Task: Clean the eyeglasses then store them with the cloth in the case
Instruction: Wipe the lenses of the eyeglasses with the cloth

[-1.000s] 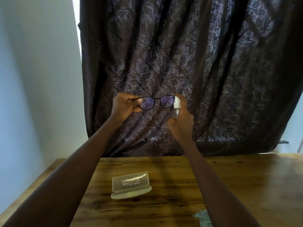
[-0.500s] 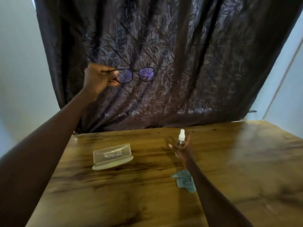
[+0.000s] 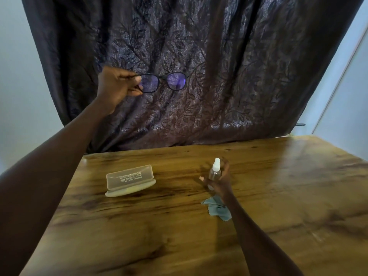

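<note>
Black-framed eyeglasses (image 3: pixel 162 83) with purple-tinted lenses are held up in the air in front of the curtain. My left hand (image 3: pixel 117 87) grips them at their left end. My right hand (image 3: pixel 220 181) is low at the table, fingers wrapped around a small clear spray bottle (image 3: pixel 215 171) with a white nozzle, standing upright. A blue-grey cleaning cloth (image 3: pixel 217 209) lies crumpled on the table just behind that hand, partly hidden by my forearm. The translucent glasses case (image 3: pixel 129 181) lies open on the table to the left, its lid standing up.
The wooden table (image 3: pixel 278 196) spreads wide to the right and towards me. A dark leaf-patterned curtain (image 3: pixel 219 66) hangs behind its far edge, with pale walls at both sides.
My right hand has come down from beside the glasses to the table with the spray bottle. The left hand still holds the glasses up. The view has swung to the right.
</note>
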